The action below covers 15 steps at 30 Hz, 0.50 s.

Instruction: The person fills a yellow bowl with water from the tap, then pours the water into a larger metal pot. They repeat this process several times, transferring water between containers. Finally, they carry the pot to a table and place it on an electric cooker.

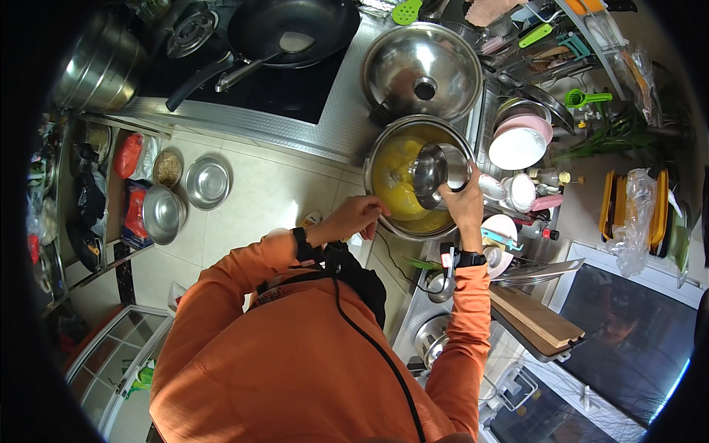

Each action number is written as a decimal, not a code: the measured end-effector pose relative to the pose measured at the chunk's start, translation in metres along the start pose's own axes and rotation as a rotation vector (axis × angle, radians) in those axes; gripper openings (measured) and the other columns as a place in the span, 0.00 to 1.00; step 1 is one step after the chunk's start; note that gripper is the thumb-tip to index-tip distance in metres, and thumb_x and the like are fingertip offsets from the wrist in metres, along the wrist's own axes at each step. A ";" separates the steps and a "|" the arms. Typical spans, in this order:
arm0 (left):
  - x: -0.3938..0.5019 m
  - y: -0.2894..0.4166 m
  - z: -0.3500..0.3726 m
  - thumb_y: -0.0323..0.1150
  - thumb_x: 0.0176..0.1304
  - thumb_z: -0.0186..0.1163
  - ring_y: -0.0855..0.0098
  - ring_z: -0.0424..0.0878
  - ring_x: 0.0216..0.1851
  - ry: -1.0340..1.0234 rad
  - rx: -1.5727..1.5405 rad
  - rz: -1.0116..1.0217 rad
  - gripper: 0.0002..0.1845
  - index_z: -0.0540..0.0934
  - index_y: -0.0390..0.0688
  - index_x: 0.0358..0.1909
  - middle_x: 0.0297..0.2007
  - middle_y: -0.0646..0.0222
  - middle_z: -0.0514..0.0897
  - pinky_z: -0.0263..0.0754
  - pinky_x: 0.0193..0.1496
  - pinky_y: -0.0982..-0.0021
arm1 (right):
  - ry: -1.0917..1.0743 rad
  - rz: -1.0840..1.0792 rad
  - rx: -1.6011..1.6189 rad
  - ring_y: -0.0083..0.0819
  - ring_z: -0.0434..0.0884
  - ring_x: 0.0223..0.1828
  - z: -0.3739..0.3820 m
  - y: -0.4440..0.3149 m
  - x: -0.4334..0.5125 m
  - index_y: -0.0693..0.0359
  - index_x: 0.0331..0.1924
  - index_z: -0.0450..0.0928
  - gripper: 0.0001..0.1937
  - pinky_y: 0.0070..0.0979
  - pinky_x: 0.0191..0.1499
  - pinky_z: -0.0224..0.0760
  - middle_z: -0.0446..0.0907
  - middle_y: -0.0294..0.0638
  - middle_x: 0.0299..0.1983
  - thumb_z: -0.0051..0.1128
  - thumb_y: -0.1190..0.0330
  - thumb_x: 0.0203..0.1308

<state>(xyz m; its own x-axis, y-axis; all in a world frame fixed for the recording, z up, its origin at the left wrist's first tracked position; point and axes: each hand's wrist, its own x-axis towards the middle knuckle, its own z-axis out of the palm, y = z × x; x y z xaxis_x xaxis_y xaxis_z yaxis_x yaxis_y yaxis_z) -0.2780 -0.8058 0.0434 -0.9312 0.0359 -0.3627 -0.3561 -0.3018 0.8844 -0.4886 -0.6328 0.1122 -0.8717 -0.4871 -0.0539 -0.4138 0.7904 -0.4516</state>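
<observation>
A large stainless steel pot [372, 191] with yellow contents [396, 196] stands at the counter's edge. My right hand [464, 196] grips a small steel bowl [429, 176] by its rim, tilted inside the pot's mouth. At the pot's lower left rim is my left hand [357, 216], its fingers bent; whether they touch or pinch anything cannot be made out. A domed steel lid [424, 66] with a dark knob lies just beyond the pot.
A black wok [293, 27] holding a metal spatula [249, 72] sits on the hob, upper left. To the right are stacked bowls [518, 148], utensils and a wooden chopping board [537, 318]. Steel bowls [207, 183] lie low at left. A black cable hangs near my right wrist.
</observation>
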 end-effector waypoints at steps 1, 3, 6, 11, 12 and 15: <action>-0.001 0.000 0.000 0.35 0.76 0.48 0.79 0.83 0.23 -0.011 -0.027 -0.002 0.13 0.77 0.38 0.49 0.22 0.70 0.82 0.80 0.25 0.78 | 0.018 -0.030 -0.046 0.58 0.84 0.47 -0.002 -0.004 0.001 0.65 0.67 0.61 0.42 0.42 0.49 0.77 0.83 0.64 0.45 0.68 0.60 0.48; -0.002 0.001 -0.001 0.35 0.76 0.48 0.79 0.83 0.23 -0.002 -0.003 0.016 0.13 0.77 0.38 0.49 0.22 0.70 0.82 0.80 0.25 0.78 | 0.028 -0.067 -0.171 0.58 0.84 0.45 -0.007 -0.012 0.002 0.64 0.67 0.61 0.43 0.44 0.46 0.77 0.83 0.64 0.43 0.69 0.58 0.47; -0.004 0.002 0.000 0.35 0.76 0.48 0.79 0.83 0.23 0.007 -0.004 0.013 0.13 0.78 0.39 0.49 0.22 0.70 0.82 0.80 0.25 0.78 | -0.024 -0.027 -0.258 0.58 0.83 0.44 -0.018 -0.021 0.005 0.61 0.68 0.61 0.43 0.45 0.45 0.77 0.83 0.63 0.42 0.69 0.58 0.46; -0.009 0.004 0.004 0.34 0.76 0.47 0.80 0.81 0.22 0.017 -0.030 0.049 0.12 0.78 0.39 0.48 0.21 0.71 0.81 0.77 0.24 0.79 | 0.012 -0.101 -0.431 0.60 0.82 0.44 -0.030 -0.036 0.006 0.56 0.68 0.61 0.43 0.46 0.46 0.77 0.81 0.62 0.43 0.69 0.57 0.46; -0.009 0.004 0.005 0.34 0.76 0.47 0.80 0.81 0.22 0.019 -0.033 0.054 0.12 0.78 0.39 0.48 0.21 0.71 0.81 0.77 0.25 0.79 | -0.008 -0.110 -0.407 0.62 0.81 0.46 -0.033 -0.038 0.004 0.58 0.68 0.61 0.43 0.47 0.47 0.76 0.79 0.63 0.44 0.69 0.57 0.45; -0.009 0.002 0.007 0.34 0.76 0.47 0.81 0.81 0.22 0.025 -0.032 0.074 0.12 0.78 0.38 0.48 0.22 0.71 0.81 0.77 0.26 0.79 | 0.062 -0.171 -0.446 0.60 0.81 0.45 -0.038 -0.043 -0.003 0.60 0.67 0.60 0.43 0.47 0.47 0.77 0.80 0.62 0.43 0.69 0.57 0.45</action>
<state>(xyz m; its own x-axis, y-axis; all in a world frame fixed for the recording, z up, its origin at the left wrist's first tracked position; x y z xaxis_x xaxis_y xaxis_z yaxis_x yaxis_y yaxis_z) -0.2714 -0.7999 0.0508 -0.9524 -0.0112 -0.3047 -0.2837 -0.3334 0.8991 -0.4781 -0.6516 0.1653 -0.7896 -0.6118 0.0469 -0.6132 0.7896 -0.0223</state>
